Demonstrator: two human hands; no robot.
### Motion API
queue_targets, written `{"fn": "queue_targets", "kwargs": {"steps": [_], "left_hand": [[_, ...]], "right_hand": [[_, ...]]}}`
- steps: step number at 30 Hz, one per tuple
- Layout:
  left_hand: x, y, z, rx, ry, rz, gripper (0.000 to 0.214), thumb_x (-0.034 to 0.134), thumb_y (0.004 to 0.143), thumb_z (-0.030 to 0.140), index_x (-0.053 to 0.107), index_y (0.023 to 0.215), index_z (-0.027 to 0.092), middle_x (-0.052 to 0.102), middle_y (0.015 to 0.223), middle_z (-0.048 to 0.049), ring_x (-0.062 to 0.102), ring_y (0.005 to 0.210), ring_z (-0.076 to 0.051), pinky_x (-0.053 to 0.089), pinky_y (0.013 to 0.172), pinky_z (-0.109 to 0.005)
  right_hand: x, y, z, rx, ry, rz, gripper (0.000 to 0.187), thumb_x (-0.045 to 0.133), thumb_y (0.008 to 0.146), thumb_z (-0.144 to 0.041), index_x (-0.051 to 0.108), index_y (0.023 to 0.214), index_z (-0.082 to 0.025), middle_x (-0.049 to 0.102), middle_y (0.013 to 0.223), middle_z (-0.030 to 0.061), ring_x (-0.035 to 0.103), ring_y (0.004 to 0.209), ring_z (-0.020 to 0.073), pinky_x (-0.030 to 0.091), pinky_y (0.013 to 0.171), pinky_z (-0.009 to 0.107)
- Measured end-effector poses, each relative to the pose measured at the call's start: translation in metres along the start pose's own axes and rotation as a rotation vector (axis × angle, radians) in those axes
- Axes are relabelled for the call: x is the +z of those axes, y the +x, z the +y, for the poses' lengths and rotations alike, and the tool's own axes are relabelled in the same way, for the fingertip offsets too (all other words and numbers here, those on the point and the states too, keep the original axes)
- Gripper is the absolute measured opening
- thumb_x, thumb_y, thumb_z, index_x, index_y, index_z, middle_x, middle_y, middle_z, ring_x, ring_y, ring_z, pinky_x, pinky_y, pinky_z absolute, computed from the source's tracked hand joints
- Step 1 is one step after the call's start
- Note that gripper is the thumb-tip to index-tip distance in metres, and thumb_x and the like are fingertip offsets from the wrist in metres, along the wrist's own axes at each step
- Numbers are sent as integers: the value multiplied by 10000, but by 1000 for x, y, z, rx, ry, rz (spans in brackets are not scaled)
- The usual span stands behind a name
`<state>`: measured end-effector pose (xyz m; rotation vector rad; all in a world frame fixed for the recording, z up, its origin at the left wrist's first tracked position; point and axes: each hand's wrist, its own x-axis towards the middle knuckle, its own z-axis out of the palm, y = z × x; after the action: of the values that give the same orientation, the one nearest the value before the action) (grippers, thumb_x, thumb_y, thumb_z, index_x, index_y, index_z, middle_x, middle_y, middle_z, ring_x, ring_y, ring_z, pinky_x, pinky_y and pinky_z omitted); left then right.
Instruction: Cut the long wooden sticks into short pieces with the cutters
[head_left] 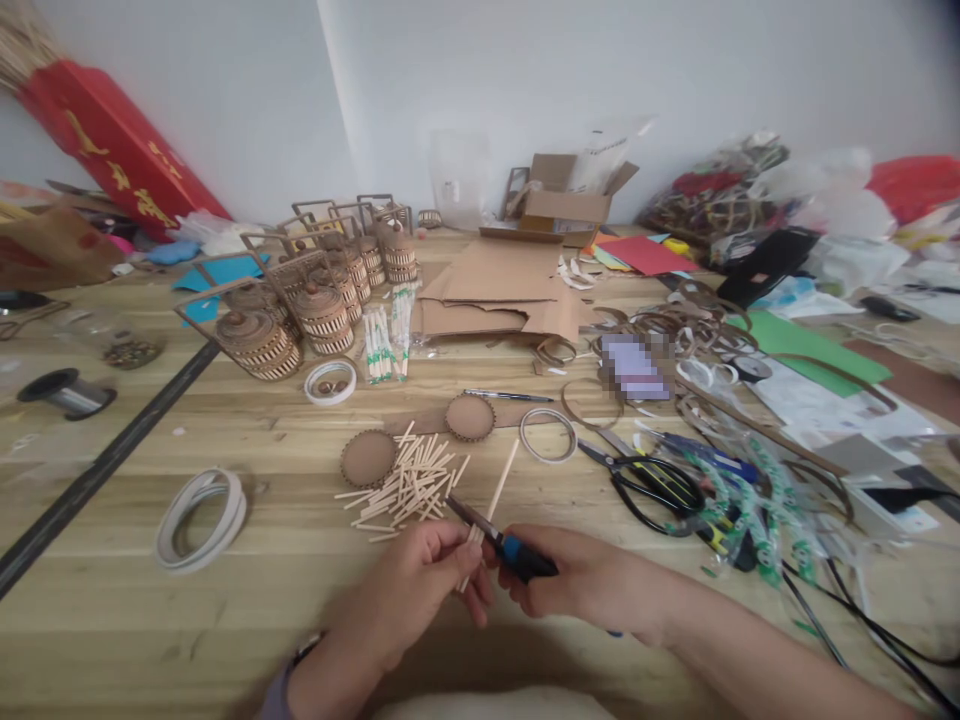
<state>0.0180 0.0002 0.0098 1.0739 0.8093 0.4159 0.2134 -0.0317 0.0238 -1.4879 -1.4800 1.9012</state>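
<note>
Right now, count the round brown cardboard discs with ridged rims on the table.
2. One round brown cardboard disc lies at the left of the pale wooden stick pile; the second disc lies beyond the pile, toward its right. Others may be hidden.

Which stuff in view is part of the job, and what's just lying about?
Likely in the job:
sticks in the left hand
blue-and-black cutting tool in the right hand
pile of short sticks
possibly the brown discs by it

Apparently lying about:
pen
wire spool
green sheet
black-handled scissors
</note>
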Motion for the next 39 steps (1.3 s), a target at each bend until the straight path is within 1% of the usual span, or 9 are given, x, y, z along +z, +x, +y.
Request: {"fn": "queue_targets", "kwargs": {"steps": [3, 7, 13, 17, 26, 29, 32, 36, 39], "left_hand": [[0, 0, 0, -9, 24, -2, 423, 616, 802, 551, 634, 713, 138, 616, 648, -15, 553, 520, -117, 420, 552, -244], [-1, 1, -2, -13, 58, 22, 406, 594, 818, 535, 616, 713, 144, 598, 624, 0, 532, 498, -110, 391, 540, -239], [-2, 0, -4, -27, 109, 29, 421, 564, 819, 556, 609, 735, 146, 573, 612, 9, 495, 484, -103, 360, 530, -241], [-2, 1, -6, -43, 104, 55, 404, 585, 798, 567, 557, 745, 168, 574, 628, 17, 488, 488, -103, 368, 524, -241], [-3, 0, -7, -25, 154, 95, 399, 523, 848, 546, 559, 739, 164, 581, 638, 10, 476, 479, -98, 363, 526, -240], [-3, 0, -7, -25, 159, 96, 422, 525, 843, 566, 562, 726, 162, 571, 629, 12, 458, 469, -94, 346, 514, -237], [-2, -1, -5, -17, 164, 99, 437, 525, 836, 584, 557, 705, 168, 554, 614, 18, 436, 465, -92, 325, 503, -235], [-1, -3, -4, -20, 191, 151, 467, 522, 820, 621, 533, 668, 180, 549, 613, 14, 437, 474, -97, 315, 500, -235], [0, -2, -7, -16, 218, 161, 458, 514, 830, 611, 539, 676, 180, 556, 617, 10, 452, 496, -106, 325, 511, -235]], "right_hand": [[0, 1, 1, 8, -23, 20, 260, 532, 602, -205, 594, 853, -180, 509, 750, -32, 449, 720, 151, 359, 651, 264], [3, 3, 0, -36, -100, 48, 260, 500, 600, -177, 612, 834, -187, 529, 734, -33, 470, 717, 152, 367, 664, 262], [9, 7, 2, 0, -203, 170, 199, 493, 577, -125, 577, 747, -189, 537, 693, -31, 482, 699, 158, 358, 643, 265], [13, 7, 2, -14, -223, 209, 197, 482, 577, -111, 562, 740, -188, 536, 692, -23, 489, 703, 165, 359, 646, 271], [8, 8, 1, 42, -137, 118, 271, 513, 590, -144, 610, 840, -181, 539, 755, -21, 480, 731, 161, 368, 653, 265], [9, 9, 2, 30, -120, 103, 279, 512, 595, -147, 610, 854, -181, 543, 766, -18, 483, 739, 161, 370, 662, 266], [11, 9, 1, 5, -177, 138, 245, 507, 593, -135, 594, 816, -187, 548, 755, -14, 484, 741, 167, 366, 667, 273], [17, 10, 0, -7, -235, 223, 204, 500, 581, -109, 559, 754, -199, 549, 711, -24, 482, 702, 160, 352, 632, 265], [19, 12, 3, -46, -276, 246, 180, 497, 601, -96, 552, 736, -202, 542, 684, -31, 471, 672, 146, 336, 607, 255]]}}
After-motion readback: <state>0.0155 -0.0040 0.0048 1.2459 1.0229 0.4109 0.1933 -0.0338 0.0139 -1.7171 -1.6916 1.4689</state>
